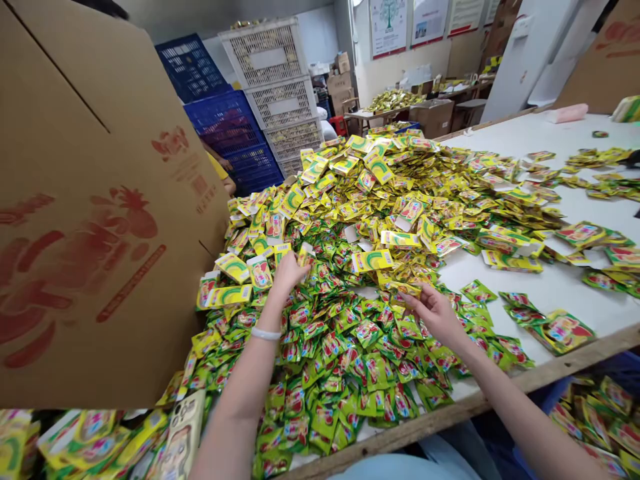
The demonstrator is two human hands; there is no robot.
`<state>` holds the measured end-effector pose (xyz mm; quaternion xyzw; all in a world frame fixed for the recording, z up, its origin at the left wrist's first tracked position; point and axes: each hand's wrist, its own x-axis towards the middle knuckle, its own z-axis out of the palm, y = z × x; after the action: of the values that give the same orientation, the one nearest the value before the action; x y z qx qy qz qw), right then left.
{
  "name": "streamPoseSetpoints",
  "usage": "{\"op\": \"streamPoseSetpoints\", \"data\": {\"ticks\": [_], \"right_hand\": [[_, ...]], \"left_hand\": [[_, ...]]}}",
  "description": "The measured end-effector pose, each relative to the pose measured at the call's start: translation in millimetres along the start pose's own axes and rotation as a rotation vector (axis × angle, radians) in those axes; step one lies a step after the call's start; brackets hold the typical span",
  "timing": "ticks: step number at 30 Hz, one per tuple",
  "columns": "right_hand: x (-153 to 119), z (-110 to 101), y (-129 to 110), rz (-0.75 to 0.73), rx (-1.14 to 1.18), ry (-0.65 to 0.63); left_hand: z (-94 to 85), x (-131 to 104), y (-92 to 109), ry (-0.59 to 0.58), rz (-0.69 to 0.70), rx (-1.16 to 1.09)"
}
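Observation:
A wide heap of green candy packets (325, 340) and yellow packets (455, 193) covers the white table, with small yellow cardboard boxes (373, 261) lying over it. My left hand (290, 270), a white band on its wrist, reaches over the middle of the heap. Its fingers are closed round a small yellow box (305, 254) whose pale end shows. To the right, my right hand (435, 310) pinches a yellow packet (403, 289) between thumb and fingers, just above the heap.
A large cardboard carton (100, 200) rises on the left. Beyond stand blue crates (230, 127) and white crates (280, 103). A phone (184, 433) lies at lower left. Below the table's wooden edge (560, 373) is a bin of packets (595, 420). Another person's hand (229, 180) shows behind the carton.

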<state>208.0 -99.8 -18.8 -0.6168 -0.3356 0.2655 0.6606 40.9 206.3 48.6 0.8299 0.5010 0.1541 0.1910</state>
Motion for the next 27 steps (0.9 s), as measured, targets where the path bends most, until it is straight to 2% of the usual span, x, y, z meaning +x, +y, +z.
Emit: {"op": "streamPoseSetpoints", "data": {"ticks": [4,7,10,12,16,21,23,27], "right_hand": [[5.8,-3.7,-25.4,0.042,0.164,-0.044],[8.2,-0.2,-55.9,-0.003,0.27,-0.069],[8.7,10.7,-79.9,-0.128,0.258,-0.118],[9.7,17.3,-87.4,-0.266,0.158,-0.172],[12.0,16.0,-91.1,-0.491,-0.189,-0.325],[4.7,7.6,-99.5,-0.52,-0.539,-0.525],[0.8,8.8,-100.3,-0.491,-0.589,-0.536],[-5.0,8.8,-89.4,-0.361,-0.423,-0.417]], "left_hand": [[7.8,-49.2,15.5,-0.127,0.176,-0.191],[15.1,-94.9,35.3,-0.397,0.354,-0.555],[19.3,-131.7,54.8,-0.711,0.33,-0.793],[19.4,-147.3,64.2,-0.822,0.273,-0.842],[15.1,-160.8,72.5,-0.832,0.261,-0.908],[14.9,-161.1,74.2,-0.818,0.373,-0.811],[16.9,-160.0,74.7,-0.821,0.413,-0.781],[18.7,-160.4,74.9,-1.041,0.309,-0.845]]}}
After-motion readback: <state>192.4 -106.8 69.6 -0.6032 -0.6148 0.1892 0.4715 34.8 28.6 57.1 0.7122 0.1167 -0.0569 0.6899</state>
